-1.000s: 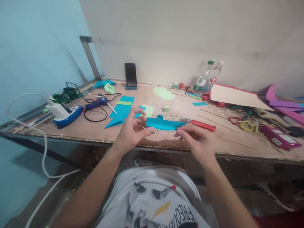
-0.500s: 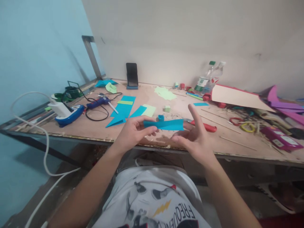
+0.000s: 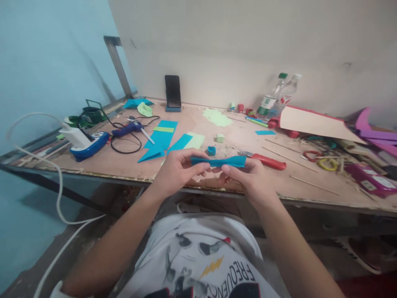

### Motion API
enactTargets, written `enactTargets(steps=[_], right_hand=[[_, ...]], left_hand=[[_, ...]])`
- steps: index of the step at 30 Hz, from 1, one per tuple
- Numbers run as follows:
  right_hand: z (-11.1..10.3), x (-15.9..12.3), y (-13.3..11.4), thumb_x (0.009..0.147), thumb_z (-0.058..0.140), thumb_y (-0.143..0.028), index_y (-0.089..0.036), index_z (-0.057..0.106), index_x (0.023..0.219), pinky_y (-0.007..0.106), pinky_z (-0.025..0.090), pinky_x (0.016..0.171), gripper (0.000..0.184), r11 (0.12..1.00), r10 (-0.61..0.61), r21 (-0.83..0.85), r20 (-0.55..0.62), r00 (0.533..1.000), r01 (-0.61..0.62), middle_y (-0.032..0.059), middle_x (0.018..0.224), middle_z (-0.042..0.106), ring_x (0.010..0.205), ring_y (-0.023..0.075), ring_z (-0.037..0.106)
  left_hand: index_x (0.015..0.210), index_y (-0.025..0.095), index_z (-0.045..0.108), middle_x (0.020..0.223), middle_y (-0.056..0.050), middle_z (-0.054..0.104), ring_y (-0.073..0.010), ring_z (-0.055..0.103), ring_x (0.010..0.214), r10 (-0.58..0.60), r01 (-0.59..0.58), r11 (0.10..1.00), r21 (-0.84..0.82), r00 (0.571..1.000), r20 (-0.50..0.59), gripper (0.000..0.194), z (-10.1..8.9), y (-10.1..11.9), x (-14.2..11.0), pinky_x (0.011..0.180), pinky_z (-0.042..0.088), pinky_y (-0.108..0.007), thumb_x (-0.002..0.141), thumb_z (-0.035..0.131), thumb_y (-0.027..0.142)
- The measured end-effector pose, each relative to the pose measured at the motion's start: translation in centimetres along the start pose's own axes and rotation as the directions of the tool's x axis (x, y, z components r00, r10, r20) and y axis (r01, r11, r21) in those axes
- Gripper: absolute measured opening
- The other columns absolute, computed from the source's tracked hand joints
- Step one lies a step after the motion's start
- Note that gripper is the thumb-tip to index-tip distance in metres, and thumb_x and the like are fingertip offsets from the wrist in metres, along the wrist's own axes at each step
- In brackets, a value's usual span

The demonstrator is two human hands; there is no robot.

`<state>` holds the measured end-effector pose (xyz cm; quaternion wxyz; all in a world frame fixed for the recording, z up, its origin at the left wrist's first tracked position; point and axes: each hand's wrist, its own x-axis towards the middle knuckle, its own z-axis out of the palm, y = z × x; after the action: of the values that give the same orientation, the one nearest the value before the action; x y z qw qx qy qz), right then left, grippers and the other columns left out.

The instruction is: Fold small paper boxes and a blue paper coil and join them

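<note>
In the head view, a blue strip (image 3: 218, 162) lies between the two hands, above the near edge of the surface (image 3: 248, 142). The left hand (image 3: 176, 171) has its grip clamped on the strip's left end, thumb in front and fingers behind; the right hand (image 3: 256, 178) has its grip clamped on the right end in the same way. The strip's long axis runs left to right, from one grip to the other, roughly along the near edge. Both hands are about equally near its middle, so neither seems better placed for a move there.

A small blue box (image 3: 211, 151) sits just beyond the strip, and a pale green block (image 3: 220, 138) farther off. The red-handled tool (image 3: 269, 161) lies to the right, near the right hand.

The shirt (image 3: 201, 256) shows "FREQUENCY", upside down, its end partly hard to read. The bottles (image 3: 266, 101) at the far right and the purple pack (image 3: 370, 179) carry labels, but their print is too small to read, and no brand can be told.
</note>
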<state>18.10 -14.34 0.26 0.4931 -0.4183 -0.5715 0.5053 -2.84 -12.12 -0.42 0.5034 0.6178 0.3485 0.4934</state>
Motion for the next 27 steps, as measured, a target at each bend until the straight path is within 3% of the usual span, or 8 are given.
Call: enactTargets(steps=[6, 14, 20, 27], right_hand=[[0.16, 0.03, 0.26, 0.076, 0.089, -0.031, -0.019, 0.086, 0.087, 0.028, 0.057, 0.057, 0.016, 0.992, 0.037, 0.120, -0.032, 0.999, -0.033, 0.0061, 0.078, 0.082, 0.056, 0.0144, 0.068], [-0.04, 0.00, 0.61, 0.077, 0.089, -0.035, -0.018, 0.085, 0.079, 0.028, 0.059, 0.054, 0.018, 0.995, 0.047, 0.095, -0.041, 0.998, -0.043, 0.0074, 0.079, 0.083, 0.054, 0.0156, 0.070], [-0.11, 0.09, 0.81, 0.076, 0.090, -0.044, -0.018, 0.085, 0.077, 0.029, 0.060, 0.055, 0.027, 0.996, 0.066, 0.071, -0.064, 0.996, -0.061, 0.0094, 0.076, 0.083, 0.056, 0.0176, 0.072], [-0.14, 0.22, 0.74, 0.074, 0.091, -0.047, -0.016, 0.083, 0.070, 0.027, 0.057, 0.052, 0.032, 0.996, 0.062, 0.069, -0.099, 0.993, -0.055, 0.0101, 0.071, 0.081, 0.053, 0.0168, 0.071]], left_hand=[[0.092, 0.015, 0.079, 0.075, -0.004, 0.079, -0.0162, 0.073, 0.063, 0.024, -0.025, 1.000, -0.008, 1.000, -0.004, 0.015, -0.06, -0.27, 0.01, 0.061, 0.060, -0.025, 0.082, 0.082, 0.026], [0.098, 0.015, 0.081, 0.076, -0.005, 0.081, -0.0161, 0.072, 0.061, 0.000, 0.000, 1.000, -0.001, 1.000, -0.001, 0.021, -0.22, -0.51, 0.06, 0.062, 0.061, -0.026, 0.083, 0.083, 0.029], [0.080, 0.014, 0.080, 0.075, -0.007, 0.081, -0.0168, 0.072, 0.061, -0.005, 0.005, 0.998, 0.063, 1.000, -0.006, 0.021, -0.47, -0.38, 0.04, 0.062, 0.060, -0.027, 0.085, 0.081, 0.034], [0.076, 0.013, 0.079, 0.071, -0.007, 0.080, -0.0179, 0.074, 0.063, -0.055, 0.056, 0.998, 0.019, 0.997, -0.053, 0.020, -0.15, -0.08, 0.01, 0.064, 0.064, -0.027, 0.082, 0.083, 0.032]])
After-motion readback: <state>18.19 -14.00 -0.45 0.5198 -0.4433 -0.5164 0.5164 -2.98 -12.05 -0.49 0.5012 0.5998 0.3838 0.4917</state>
